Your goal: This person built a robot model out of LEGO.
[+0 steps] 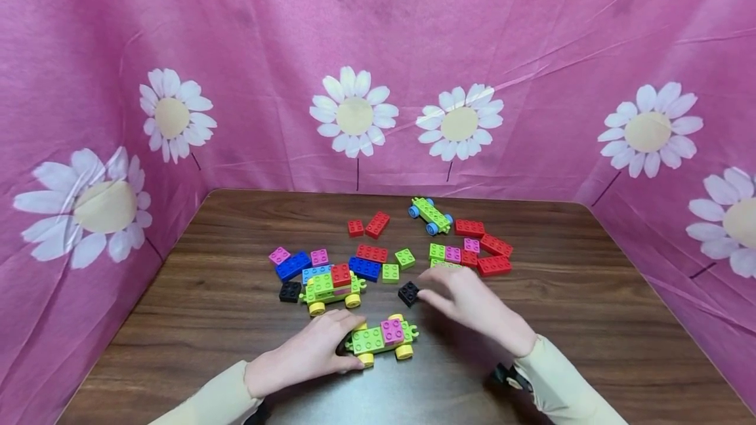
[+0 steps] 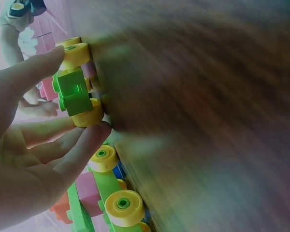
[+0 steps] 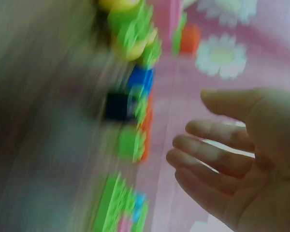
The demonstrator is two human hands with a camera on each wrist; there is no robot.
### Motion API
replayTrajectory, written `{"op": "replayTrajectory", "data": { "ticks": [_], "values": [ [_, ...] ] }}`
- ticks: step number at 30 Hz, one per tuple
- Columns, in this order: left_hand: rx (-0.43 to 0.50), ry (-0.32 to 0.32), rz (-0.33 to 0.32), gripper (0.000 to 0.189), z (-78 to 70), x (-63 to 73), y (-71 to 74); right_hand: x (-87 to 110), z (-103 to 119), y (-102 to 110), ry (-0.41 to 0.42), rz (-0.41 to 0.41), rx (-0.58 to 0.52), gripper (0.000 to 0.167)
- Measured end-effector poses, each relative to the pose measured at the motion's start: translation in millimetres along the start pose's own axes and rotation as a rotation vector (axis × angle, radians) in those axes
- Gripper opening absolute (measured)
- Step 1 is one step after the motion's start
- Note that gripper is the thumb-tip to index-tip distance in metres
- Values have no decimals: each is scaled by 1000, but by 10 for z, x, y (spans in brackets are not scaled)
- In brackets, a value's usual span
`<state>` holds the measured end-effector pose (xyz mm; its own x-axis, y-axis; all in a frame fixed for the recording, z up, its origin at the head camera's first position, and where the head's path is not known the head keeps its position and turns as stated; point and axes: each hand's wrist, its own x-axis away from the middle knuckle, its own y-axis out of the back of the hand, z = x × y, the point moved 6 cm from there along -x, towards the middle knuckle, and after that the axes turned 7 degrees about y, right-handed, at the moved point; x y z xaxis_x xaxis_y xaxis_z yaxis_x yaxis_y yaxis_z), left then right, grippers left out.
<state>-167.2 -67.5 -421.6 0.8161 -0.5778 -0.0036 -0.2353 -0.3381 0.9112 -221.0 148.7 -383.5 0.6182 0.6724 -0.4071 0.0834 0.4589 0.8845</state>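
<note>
My left hand [image 1: 307,350] holds the near toy car [image 1: 369,341], with thumb and fingers on either side at its yellow wheels. That car has a lime green base with a pink block [image 1: 392,331] on top. In the left wrist view the thumb and a fingertip touch the car's rear wheels [image 2: 87,116]. My right hand [image 1: 466,294] hovers just right of a small black block [image 1: 408,293], its fingers spread and nothing between them. In the right wrist view, which is blurred, the black block [image 3: 117,106] lies apart from the fingertips.
Behind my left hand stands another yellow-wheeled car [image 1: 333,288] carrying a red block. A blue-wheeled green base [image 1: 431,215] sits at the back. Red blocks [image 1: 495,265], blue blocks [image 1: 293,266], green blocks [image 1: 390,273] and a second black block [image 1: 290,291] lie around on the wooden table [image 1: 590,320].
</note>
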Motion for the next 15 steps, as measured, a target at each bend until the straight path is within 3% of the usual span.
{"op": "replayTrajectory", "data": {
  "ticks": [3, 7, 15],
  "values": [
    [26, 14, 8, 63, 15, -6, -3, 72, -286, 9, -101, -21, 79, 21],
    [38, 26, 14, 62, 31, -15, -7, 162, -543, -29, -178, 11, 131, 22],
    [27, 18, 16, 60, 28, -29, -8, 230, -668, -81, -168, 76, 191, 21]
  ]
}}
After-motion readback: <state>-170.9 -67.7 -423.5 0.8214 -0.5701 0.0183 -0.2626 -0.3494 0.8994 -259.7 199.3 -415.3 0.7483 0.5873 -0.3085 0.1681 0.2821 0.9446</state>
